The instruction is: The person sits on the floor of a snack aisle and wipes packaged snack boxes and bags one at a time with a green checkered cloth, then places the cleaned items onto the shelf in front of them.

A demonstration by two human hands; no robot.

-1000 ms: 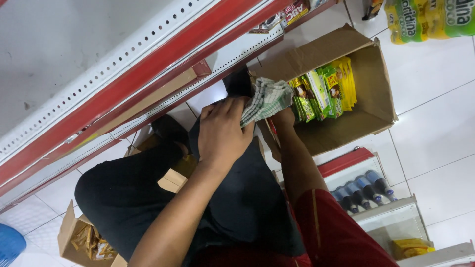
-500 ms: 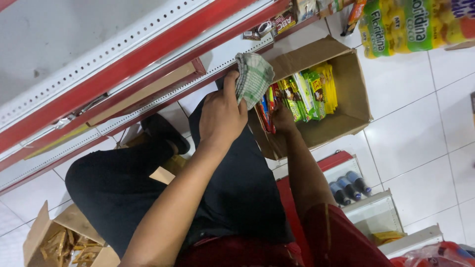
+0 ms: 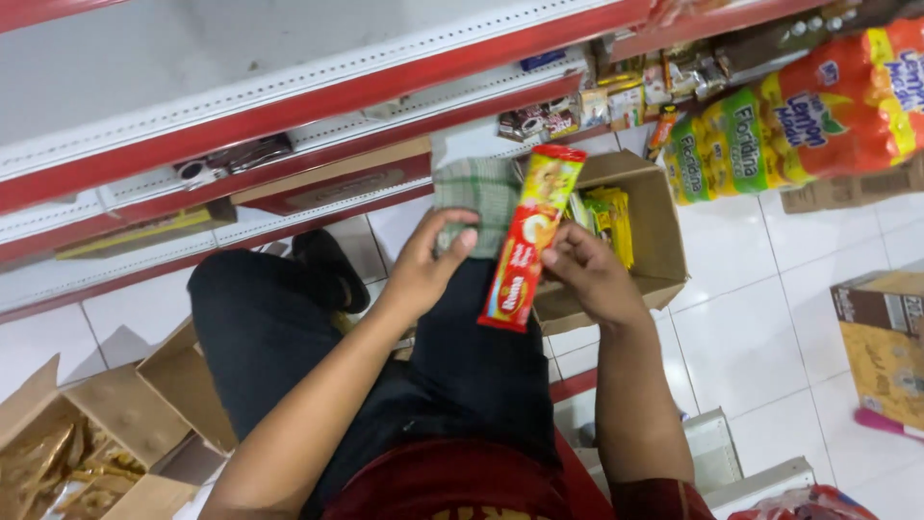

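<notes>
My left hand [image 3: 430, 265] grips a green-and-white checked cloth [image 3: 474, 200], held up in front of me. My right hand [image 3: 589, 273] holds a long red and yellow snack packet [image 3: 530, 238] by its lower side, the packet standing nearly upright against the cloth. Just behind both hands sits an open cardboard box [image 3: 656, 231] with more yellow and green packets [image 3: 607, 218] inside. My black trousers [image 3: 279, 337] and red shirt fill the lower middle of the view.
A red and white empty shelf [image 3: 289, 87] runs across the top left. Small packets [image 3: 577, 101] line the shelf at top centre, orange and green bags [image 3: 808, 106] lie at top right. Open boxes [image 3: 87, 453] sit at bottom left, a brown carton [image 3: 881, 337] at right, white floor tiles [image 3: 770, 318] between.
My right hand has come out of the box holding a red snack packet and raised it beside the cloth. The view has shifted toward the shelf.
</notes>
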